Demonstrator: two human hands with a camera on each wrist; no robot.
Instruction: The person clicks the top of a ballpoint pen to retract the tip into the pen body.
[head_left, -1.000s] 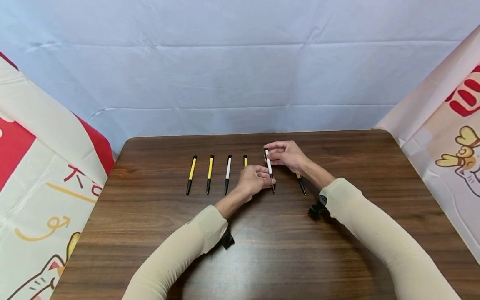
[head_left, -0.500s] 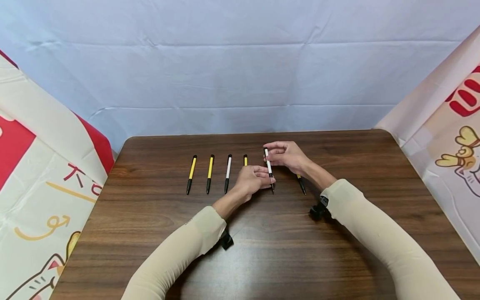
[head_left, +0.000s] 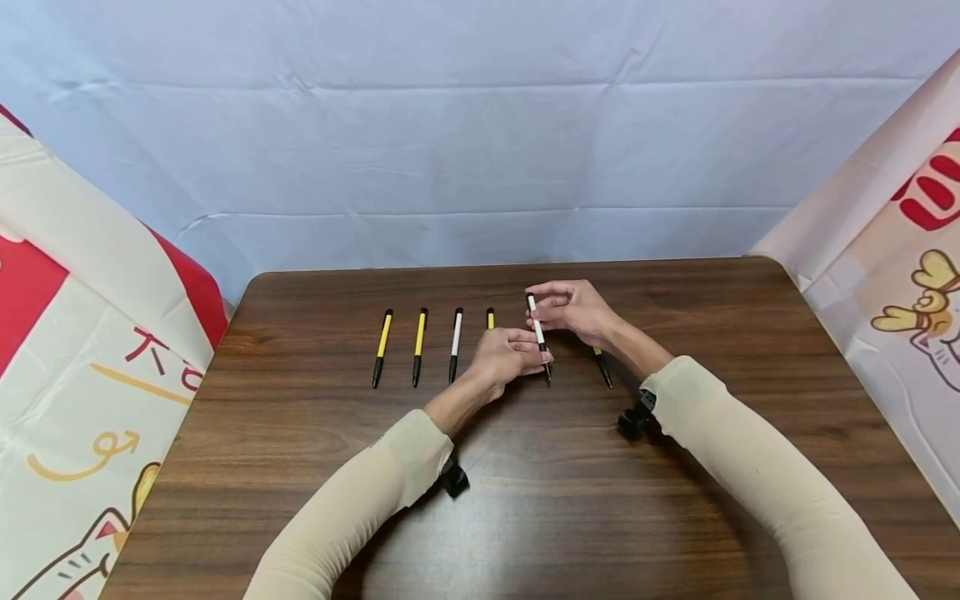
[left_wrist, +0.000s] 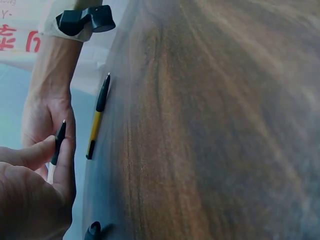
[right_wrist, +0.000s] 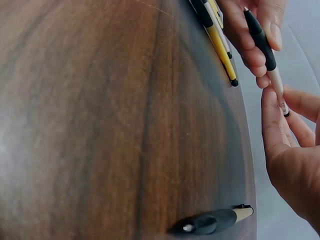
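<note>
Both hands hold one white pen with a black grip point(head_left: 537, 324) between them, slanting over the table. My left hand point(head_left: 507, 358) pinches its black grip near the tip between thumb and finger, as the left wrist view shows. At the other end, my right hand point(head_left: 576, 312) pinches the white barrel by its black top; in the right wrist view the thumb and fingers point(right_wrist: 272, 117) meet around it. A yellow pen point(head_left: 491, 318) is partly covered by the left hand. Another yellow pen point(head_left: 602, 367) lies partly hidden beneath the right wrist.
Left of the hands, two yellow pens, one outermost point(head_left: 383, 346) and one beside it point(head_left: 420, 346), and a white pen point(head_left: 455, 346) lie in a row, tips toward me. The brown wooden table point(head_left: 525, 517) ends at a pale cloth backdrop point(head_left: 480, 167).
Almost nothing differs. Both hands keep their hold on the white pen in nearly the same spot, and the pens on the table stay put.
</note>
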